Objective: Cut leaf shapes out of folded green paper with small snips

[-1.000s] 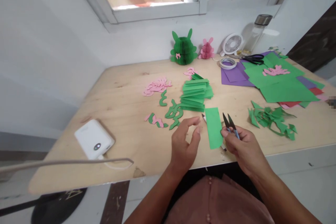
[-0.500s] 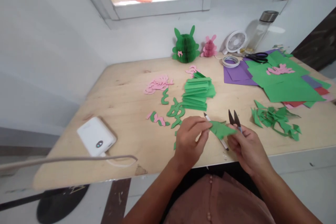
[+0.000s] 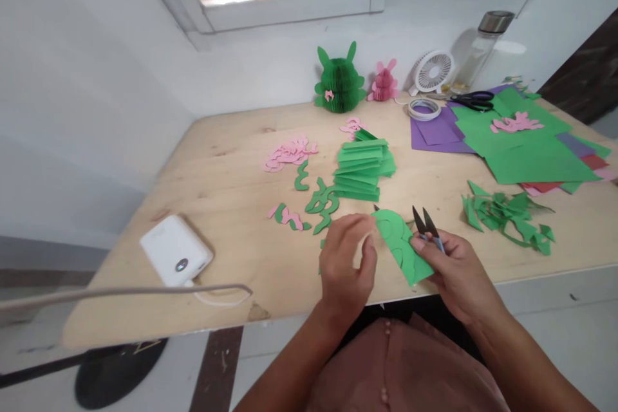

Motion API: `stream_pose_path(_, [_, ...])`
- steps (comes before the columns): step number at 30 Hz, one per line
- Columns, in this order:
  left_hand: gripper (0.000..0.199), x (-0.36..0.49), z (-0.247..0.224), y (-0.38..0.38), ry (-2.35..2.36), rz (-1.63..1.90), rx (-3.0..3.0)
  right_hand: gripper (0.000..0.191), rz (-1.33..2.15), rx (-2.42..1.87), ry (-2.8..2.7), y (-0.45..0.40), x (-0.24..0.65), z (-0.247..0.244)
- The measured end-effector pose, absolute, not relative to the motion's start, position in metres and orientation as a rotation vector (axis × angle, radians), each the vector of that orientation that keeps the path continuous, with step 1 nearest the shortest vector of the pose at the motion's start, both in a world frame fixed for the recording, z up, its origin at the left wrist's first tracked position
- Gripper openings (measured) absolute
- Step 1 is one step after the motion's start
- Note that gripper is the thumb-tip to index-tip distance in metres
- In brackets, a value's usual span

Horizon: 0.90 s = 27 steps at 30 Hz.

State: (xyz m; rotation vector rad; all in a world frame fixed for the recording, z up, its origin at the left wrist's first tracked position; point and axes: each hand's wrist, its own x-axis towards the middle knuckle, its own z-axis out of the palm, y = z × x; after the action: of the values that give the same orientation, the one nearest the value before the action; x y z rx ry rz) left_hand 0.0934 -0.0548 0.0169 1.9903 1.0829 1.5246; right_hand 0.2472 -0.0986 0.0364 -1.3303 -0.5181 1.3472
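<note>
My right hand [image 3: 451,264] pinches a green paper piece [image 3: 398,244] between thumb and fingers. Curved lines are drawn on the paper. The same hand also holds a pair of small scissors [image 3: 429,228], their dark blades apart and pointing away from me. My left hand [image 3: 345,254] is beside the paper's left edge, thumb and fingers apart, with nothing visible in it. Whether a fingertip touches the paper I cannot tell. Behind the paper lies a pen, nearly all hidden. Wavy green cutouts [image 3: 323,204] lie beyond my left hand.
Folded green strips [image 3: 360,170] lie mid-table, with pink cutouts [image 3: 290,153] to their left. Green scraps [image 3: 512,215] are on the right, below stacked green sheets [image 3: 541,154]. A white power bank [image 3: 176,250] with a cable is at left. Paper figures, tape and a fan stand behind.
The green paper has turned its flat, marked face toward me and sits lower. My left hand has let go of its edge. The small scissors have shifted slightly left.
</note>
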Motion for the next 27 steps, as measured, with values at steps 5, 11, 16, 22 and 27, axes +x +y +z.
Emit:
stream_pose_path(5, [0.019, 0.098, 0.027, -0.066, 0.997, 0.954, 0.966, 0.029, 1.227, -1.433, -0.751, -0.098, 0.251, 0.03])
stream_pose_path(11, [0.022, 0.104, 0.035, -0.061, 0.915, 0.821, 0.649, 0.026, 1.161, -1.5, -0.965, -0.098, 0.256, 0.025])
stream_pose_path(16, [0.024, 0.103, 0.036, -0.059, 0.906, 0.732, 0.593, 0.025, 1.147, -1.51, -1.0, -0.096, 0.256, 0.024])
stream_pose_path(22, [0.028, 0.101, 0.032, -0.056, 0.915, 0.745, 0.569, 0.028, 1.046, -1.533, -0.973, -0.1, 0.257, 0.031])
stream_pose_path(27, [0.029, 0.1, 0.034, -0.055, 0.979, 0.816, 0.639, 0.041, 1.113, -1.542, -1.064, -0.116, 0.265, 0.035])
